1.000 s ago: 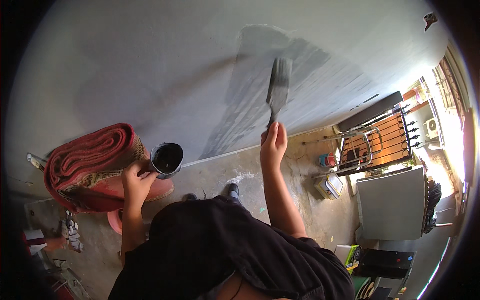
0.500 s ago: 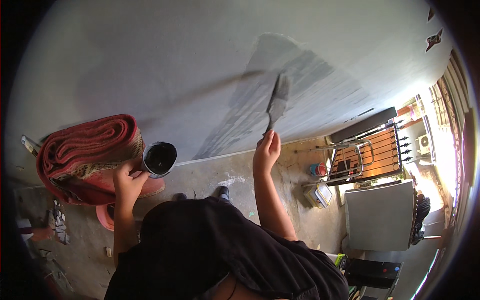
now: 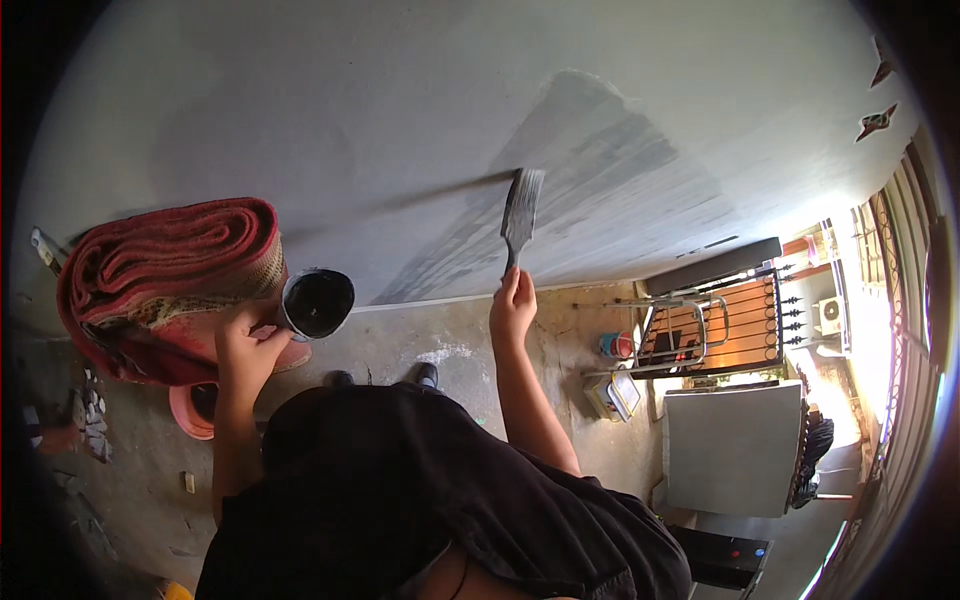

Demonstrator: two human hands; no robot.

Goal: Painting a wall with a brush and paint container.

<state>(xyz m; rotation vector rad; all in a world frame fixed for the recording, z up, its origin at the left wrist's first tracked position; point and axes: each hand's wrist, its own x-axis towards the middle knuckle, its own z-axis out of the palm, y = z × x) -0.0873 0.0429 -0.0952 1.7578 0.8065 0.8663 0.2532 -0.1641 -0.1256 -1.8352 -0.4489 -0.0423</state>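
Observation:
In my right hand [image 3: 513, 312] is the handle of a flat paintbrush [image 3: 521, 212], pointing up with its grey-coated bristles at the pale wall [image 3: 330, 110]. Whether the bristle tips touch the wall is hard to tell. Just right of the brush spreads a darker grey, streaky painted patch [image 3: 600, 145]. My left hand [image 3: 250, 345] grips a small cup [image 3: 318, 303] by its side; its inside looks dark, and the contents cannot be made out. Right beside that hand stands a rolled red carpet [image 3: 170, 250] against the wall.
A pinkish pot [image 3: 190, 412] stands on the concrete floor below the carpet. To the right are a small bucket [image 3: 617, 345], a plastic tub [image 3: 612, 396], a metal tube frame [image 3: 712, 320] and a grey panel [image 3: 735, 450]. Another person's hand [image 3: 60, 438] shows at the far left.
The brush has moved slightly left and down along the wall, its broad side now turned more toward me. The view has shifted a little; my left hand still holds the cup.

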